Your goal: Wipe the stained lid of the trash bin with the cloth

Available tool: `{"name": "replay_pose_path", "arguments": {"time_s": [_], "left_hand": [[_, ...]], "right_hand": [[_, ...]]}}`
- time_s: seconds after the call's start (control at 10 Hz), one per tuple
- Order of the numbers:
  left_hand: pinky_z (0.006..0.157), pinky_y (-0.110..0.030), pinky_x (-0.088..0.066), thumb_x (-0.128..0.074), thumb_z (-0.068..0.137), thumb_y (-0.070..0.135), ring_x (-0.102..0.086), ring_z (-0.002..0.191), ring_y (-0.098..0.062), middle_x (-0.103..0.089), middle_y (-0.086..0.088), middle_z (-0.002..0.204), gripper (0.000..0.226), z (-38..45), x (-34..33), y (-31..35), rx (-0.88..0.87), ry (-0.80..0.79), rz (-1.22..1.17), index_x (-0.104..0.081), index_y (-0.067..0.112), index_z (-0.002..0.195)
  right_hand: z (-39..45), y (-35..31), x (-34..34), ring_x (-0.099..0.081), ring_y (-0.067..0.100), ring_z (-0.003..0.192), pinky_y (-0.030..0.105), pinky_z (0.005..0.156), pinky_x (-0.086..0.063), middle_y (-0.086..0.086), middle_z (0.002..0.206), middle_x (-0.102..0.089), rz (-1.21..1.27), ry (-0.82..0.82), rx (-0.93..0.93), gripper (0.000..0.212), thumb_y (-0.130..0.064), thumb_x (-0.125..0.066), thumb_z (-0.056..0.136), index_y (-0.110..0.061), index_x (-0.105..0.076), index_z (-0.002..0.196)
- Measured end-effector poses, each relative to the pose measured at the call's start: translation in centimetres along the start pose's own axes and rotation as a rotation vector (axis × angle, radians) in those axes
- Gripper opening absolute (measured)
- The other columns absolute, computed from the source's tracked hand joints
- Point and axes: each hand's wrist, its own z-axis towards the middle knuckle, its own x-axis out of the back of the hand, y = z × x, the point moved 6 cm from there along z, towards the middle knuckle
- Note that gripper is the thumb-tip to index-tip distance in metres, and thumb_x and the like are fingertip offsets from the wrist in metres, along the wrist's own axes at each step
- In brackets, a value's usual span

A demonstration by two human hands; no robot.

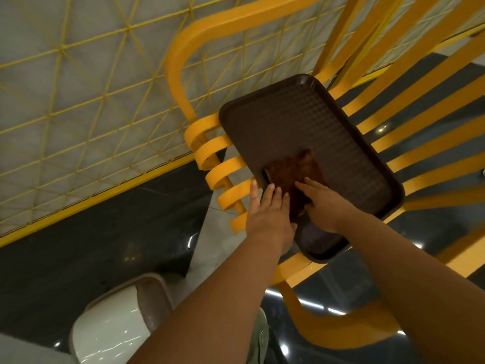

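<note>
Down at the bottom left, nearest the camera, sits the trash bin (115,327) — white body, grey-brown lid (151,298) — on the dark glossy floor (86,232), well apart from both hands. Two bare forearms reach up from the lower edge toward a brown tray (338,143) lying tilted across the slats of a yellow chair (409,143). On the near part of that tray lies a brown cloth (294,172). The left hand (267,211) rests at the tray's near-left edge, fingers straight and slightly spread, their tips touching the cloth's edge. The right hand (322,203) lies on the cloth with fingers extended over it; whether the thumb tucks under the fabric I cannot tell. Beyond the tray, the chair's curved yellow back (183,56) rises — and behind it a yellow wire-mesh panel (78,88) stands over a pale wall.
</note>
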Motion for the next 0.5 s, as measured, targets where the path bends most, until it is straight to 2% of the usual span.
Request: {"name": "replay_pose_path", "arguments": {"time_s": [0.1,0.2,0.3,0.4,0.5], "left_hand": [[0.094,-0.057,0.034,-0.018,0.097,0.053,0.016,0.144,-0.024,0.002,-0.005,0.159,0.067,-0.2,0.2,0.1,-0.004,-0.021,0.023,-0.002,0.017,0.151],[0.101,-0.055,0.030,-0.021,0.097,0.052,0.017,0.144,-0.023,0.003,-0.005,0.159,0.065,-0.9,0.6,-0.1,-0.022,-0.005,-0.060,-0.008,0.018,0.151],[0.108,-0.053,0.023,-0.026,0.097,0.049,0.019,0.143,-0.021,0.008,-0.005,0.159,0.064,-3.0,0.3,-1.4,-0.029,0.095,-0.161,-0.010,0.019,0.151],[0.110,-0.053,0.020,-0.027,0.097,0.046,0.024,0.142,-0.023,0.017,-0.006,0.157,0.065,-6.0,-1.3,-4.0,-0.018,0.082,-0.166,-0.004,0.018,0.151],[0.110,-0.053,0.019,-0.026,0.097,0.047,0.024,0.141,-0.025,0.019,-0.008,0.156,0.066,-10.4,-3.9,-7.8,0.051,-0.025,-0.116,0.000,0.016,0.151]], "right_hand": [[0.1,-0.1,-0.2,-0.008,0.026,0.147,0.039,0.117,-0.017,0.002,0.161,-0.004,-0.023,-0.011,-0.026,0.060,-0.014,-0.040,0.099,-0.026,-0.013,0.152],[-0.3,-0.3,-0.9,0.002,0.026,0.147,0.041,0.119,-0.012,0.001,0.161,0.004,-0.014,-0.044,-0.044,0.066,-0.013,-0.041,0.099,-0.026,-0.005,0.153],[-1.1,-0.5,-1.2,0.000,0.029,0.147,0.043,0.119,-0.011,0.004,0.161,0.002,-0.012,-0.005,-0.052,0.065,-0.016,-0.041,0.099,-0.024,-0.006,0.153],[-1.9,-1.7,-1.0,-0.004,0.029,0.147,0.044,0.118,-0.014,0.005,0.161,-0.004,0.046,0.076,-0.056,0.061,-0.020,-0.041,0.098,-0.024,-0.013,0.152],[-3.0,-5.3,-1.4,-0.003,0.028,0.147,0.042,0.118,-0.014,0.003,0.161,-0.005,0.114,0.091,0.000,0.059,-0.022,-0.042,0.099,-0.024,-0.015,0.152]]}}
